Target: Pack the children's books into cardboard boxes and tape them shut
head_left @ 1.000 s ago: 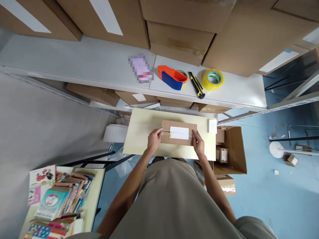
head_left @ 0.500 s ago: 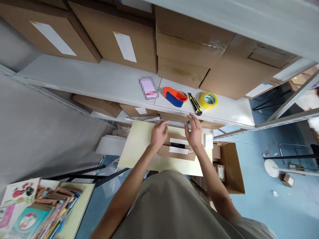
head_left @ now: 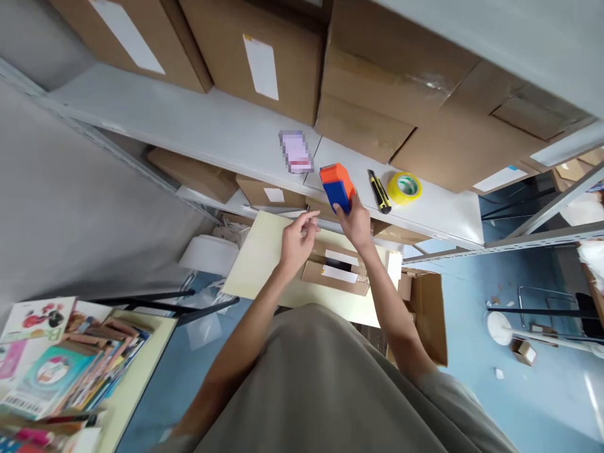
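My right hand grips an orange and blue tape dispenser, held up off the grey shelf. My left hand hovers just left of it, fingers loosely curled, holding nothing. Below both hands a small cardboard box with a white label lies on a pale yellow table; its top flaps stand slightly apart.
A yellow and black utility knife and a yellow tape roll lie on the shelf to the right. Large cartons fill the shelf's back. An open carton stands right of the table. Stacked books sit at lower left.
Both hands left the small box and rose toward the shelf. My right hand took hold of the tape dispenser and lifted it. The box flaps parted.
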Demonstrator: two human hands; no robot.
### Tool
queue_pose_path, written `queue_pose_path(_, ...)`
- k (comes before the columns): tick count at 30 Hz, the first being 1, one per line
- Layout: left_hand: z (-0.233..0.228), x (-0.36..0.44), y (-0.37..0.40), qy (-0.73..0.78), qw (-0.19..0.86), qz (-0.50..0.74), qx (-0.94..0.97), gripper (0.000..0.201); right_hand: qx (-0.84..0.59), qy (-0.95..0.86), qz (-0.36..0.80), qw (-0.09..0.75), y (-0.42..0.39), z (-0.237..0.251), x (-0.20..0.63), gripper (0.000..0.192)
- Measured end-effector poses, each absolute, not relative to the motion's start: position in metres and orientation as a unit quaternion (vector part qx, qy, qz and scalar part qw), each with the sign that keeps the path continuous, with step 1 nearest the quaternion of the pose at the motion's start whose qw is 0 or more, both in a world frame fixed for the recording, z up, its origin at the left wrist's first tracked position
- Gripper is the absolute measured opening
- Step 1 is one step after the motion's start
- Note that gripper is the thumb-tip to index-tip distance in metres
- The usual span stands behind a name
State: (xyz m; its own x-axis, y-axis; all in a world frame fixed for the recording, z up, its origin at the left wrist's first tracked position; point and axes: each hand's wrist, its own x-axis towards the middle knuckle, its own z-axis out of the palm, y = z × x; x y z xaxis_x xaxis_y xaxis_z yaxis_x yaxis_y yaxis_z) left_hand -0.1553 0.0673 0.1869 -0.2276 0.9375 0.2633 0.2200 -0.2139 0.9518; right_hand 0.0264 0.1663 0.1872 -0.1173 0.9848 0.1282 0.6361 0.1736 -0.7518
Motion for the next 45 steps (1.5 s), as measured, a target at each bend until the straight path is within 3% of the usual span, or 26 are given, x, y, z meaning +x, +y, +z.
queue_pose_path(4, 0.164, -0.157, 0.012, 0.516, 0.389, 0.545, 0.535, 0.021, -0.5, -0.596, 0.517, 0.357, 0.068, 0.162, 0.042, 0.065)
queue_pose_path(7, 0.149, -0.152, -0.02, 0.527, 0.424, 0.521, 0.52, 0.017, -0.507, -0.548, 0.565, 0.352, 0.019, 0.146, 0.04, 0.065)
queue_pose_path(13, 0.133, -0.149, -0.046, 0.529, 0.484, 0.497, 0.489, 0.027, -0.532, -0.545, 0.542, 0.356, -0.022, 0.133, 0.034, 0.064)
queue_pose_path(22, 0.143, -0.161, -0.05, 0.484, 0.498, 0.45, 0.562, 0.018, -0.55, -0.565, 0.511, 0.341, -0.04, 0.148, 0.04, 0.059)
queue_pose_path(27, 0.153, -0.184, -0.036, 0.483, 0.506, 0.479, 0.531, 0.05, -0.554, -0.63, 0.461, 0.29, -0.048, 0.154, 0.056, 0.052)
queue_pose_path(30, 0.168, -0.202, -0.026, 0.473, 0.468, 0.485, 0.567, 0.059, -0.56, -0.668, 0.423, 0.247, -0.054, 0.158, 0.064, 0.05)
queue_pose_path(37, 0.198, -0.227, -0.021, 0.446, 0.32, 0.453, 0.703, 0.033, -0.559, -0.729, 0.337, 0.206, -0.062, 0.18, 0.067, 0.048)
queue_pose_path(45, 0.192, -0.24, -0.028, 0.427, 0.303, 0.419, 0.742, 0.029, -0.53, -0.784, 0.269, 0.182, -0.065, 0.194, 0.057, 0.047)
